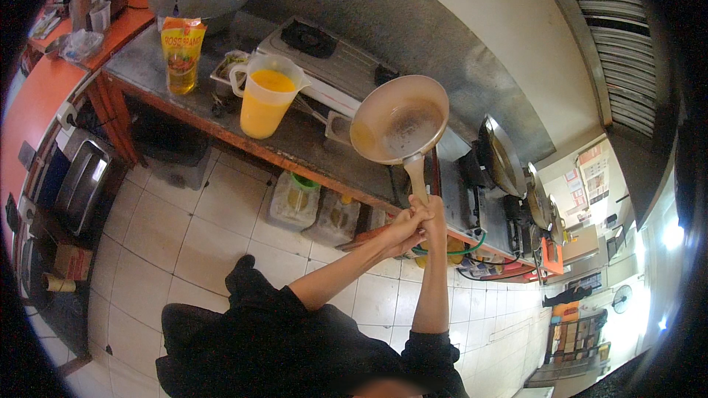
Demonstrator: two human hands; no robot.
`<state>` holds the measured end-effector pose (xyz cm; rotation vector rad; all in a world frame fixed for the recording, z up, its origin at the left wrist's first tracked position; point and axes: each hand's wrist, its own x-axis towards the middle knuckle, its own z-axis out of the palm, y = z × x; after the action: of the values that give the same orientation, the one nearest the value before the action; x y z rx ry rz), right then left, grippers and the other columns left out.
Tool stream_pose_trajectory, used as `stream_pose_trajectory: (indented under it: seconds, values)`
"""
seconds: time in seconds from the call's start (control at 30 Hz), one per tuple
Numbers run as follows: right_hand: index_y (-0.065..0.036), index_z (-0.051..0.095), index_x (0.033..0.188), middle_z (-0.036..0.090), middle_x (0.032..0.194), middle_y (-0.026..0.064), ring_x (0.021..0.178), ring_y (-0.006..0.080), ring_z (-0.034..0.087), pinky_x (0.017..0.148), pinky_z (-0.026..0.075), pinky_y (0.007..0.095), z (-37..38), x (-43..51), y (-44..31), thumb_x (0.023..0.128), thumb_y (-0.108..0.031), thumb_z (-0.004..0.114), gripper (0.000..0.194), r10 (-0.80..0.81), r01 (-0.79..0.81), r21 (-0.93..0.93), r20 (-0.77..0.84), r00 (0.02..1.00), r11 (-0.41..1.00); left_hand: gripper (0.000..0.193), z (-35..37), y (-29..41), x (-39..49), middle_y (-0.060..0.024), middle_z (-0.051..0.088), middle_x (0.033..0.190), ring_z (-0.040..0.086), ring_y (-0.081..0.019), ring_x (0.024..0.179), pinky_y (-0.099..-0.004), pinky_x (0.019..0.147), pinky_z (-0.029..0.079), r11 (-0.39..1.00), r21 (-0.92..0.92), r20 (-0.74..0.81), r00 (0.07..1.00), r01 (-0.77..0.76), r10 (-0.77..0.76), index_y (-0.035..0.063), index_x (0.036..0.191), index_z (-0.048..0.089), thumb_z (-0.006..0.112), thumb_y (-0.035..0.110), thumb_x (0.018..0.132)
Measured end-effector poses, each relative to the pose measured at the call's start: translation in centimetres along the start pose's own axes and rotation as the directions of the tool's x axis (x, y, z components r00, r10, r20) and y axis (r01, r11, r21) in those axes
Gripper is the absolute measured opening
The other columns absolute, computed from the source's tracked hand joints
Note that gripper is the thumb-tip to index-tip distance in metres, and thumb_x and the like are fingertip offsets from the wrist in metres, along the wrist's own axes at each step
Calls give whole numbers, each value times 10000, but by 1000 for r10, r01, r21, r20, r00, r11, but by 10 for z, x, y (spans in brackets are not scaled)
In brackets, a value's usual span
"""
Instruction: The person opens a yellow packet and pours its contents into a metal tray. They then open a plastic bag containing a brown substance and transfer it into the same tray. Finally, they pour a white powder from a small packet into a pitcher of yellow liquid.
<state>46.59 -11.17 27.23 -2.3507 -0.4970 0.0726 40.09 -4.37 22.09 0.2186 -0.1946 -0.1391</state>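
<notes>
A light beige frying pan [399, 119] with brown residue inside is held up over the counter's edge. My right hand [435, 213] is closed around its handle, and my left hand [408, 228] grips at the handle's lower end, touching the right one. Left of the pan, a translucent plastic measuring jug [268, 95] holds yellow-orange liquid. A pouch of cooking oil [183, 55] stands further left. Behind the jug and pan lies a gas stove [332, 58]. A small metal container [338, 128] sits partly behind the pan.
The dark metal counter [221, 121] runs across in front. Several woks [500, 157] stand on burners at the right. Cloudy plastic jerrycans [294, 200] are under the counter. A dark bin [171, 138] stands lower left, and another person [568, 296] is far off at the right.
</notes>
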Motion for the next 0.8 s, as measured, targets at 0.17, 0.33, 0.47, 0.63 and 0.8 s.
stream_pose_trajectory:
  seconds: [0.17, 0.33, 0.47, 0.63, 0.8]
  values:
    - [-31, 536, 644, 497, 572, -5, 497, 92, 441, 431, 326, 296, -1, -1, 1, 828, -269, 656, 324, -27, 26, -17, -20, 999, 1000, 335, -9, -1, 3, -31, 547, 1066, 554, -145, 978, -313, 883, 463, 1000, 7, 48, 999, 22, -23, 48, 1169, 453, 601, 201, 911]
    - [-32, 533, 667, 500, 582, 0, 505, 97, 452, 444, 344, 296, -1, 0, 1, 835, -258, 643, 303, 9, -10, -30, -7, 1000, 999, 362, -5, -1, 1, -34, 553, 1086, 556, -146, 986, -309, 857, 470, 1000, 24, 12, 1000, 11, -11, 65, 1195, 451, 607, 223, 910]
    - [-35, 528, 668, 503, 582, 6, 508, 101, 459, 455, 357, 296, -1, 1, -5, 835, -258, 645, 302, 8, -8, -41, -2, 1000, 999, 372, -9, -1, 4, -35, 551, 1070, 555, -149, 975, -307, 844, 472, 1000, 18, 61, 998, 5, -6, 61, 1192, 450, 605, 255, 914]
    - [-12, 544, 684, 514, 585, 18, 515, 118, 473, 471, 372, 314, -2, 2, 3, 831, -256, 645, 302, -4, 1, -93, -35, 999, 996, 368, -9, -4, 5, -51, 547, 1075, 557, -160, 980, -324, 846, 479, 1000, 24, 67, 998, 6, -7, 34, 1180, 450, 588, 257, 922]
    - [9, 550, 687, 514, 579, 33, 518, 131, 478, 480, 381, 324, -2, 1, -4, 823, -243, 644, 300, -48, 41, -143, -45, 998, 989, 374, -3, 1, 0, -70, 535, 1104, 555, -171, 1016, -335, 889, 479, 1000, 14, 55, 998, 2, -3, 25, 1184, 436, 578, 254, 925]
